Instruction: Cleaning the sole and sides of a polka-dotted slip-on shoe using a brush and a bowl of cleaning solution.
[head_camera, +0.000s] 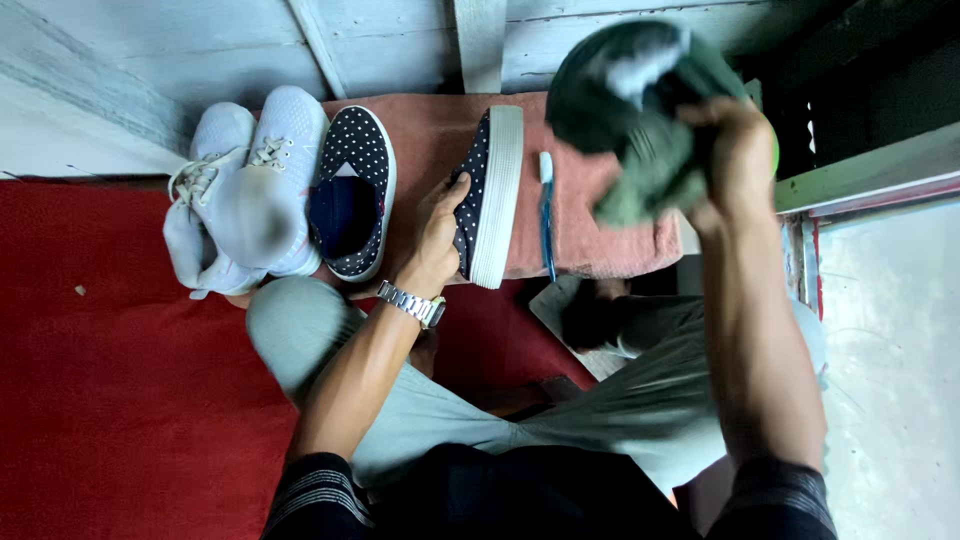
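- While tipped on its side on the pink towel (610, 240), the polka-dot shoe (487, 195) runs lengthwise away from me, white sole rightward.
- My left hand (435, 235) clasps its near end, thumb against the upper.
- My right hand (735, 160) grips a crumpled green cloth (640, 110), raised.

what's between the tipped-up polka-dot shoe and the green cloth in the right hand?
Head view: a blue toothbrush lies on the pink towel, between the polka-dot shoe on its side and the green cloth.
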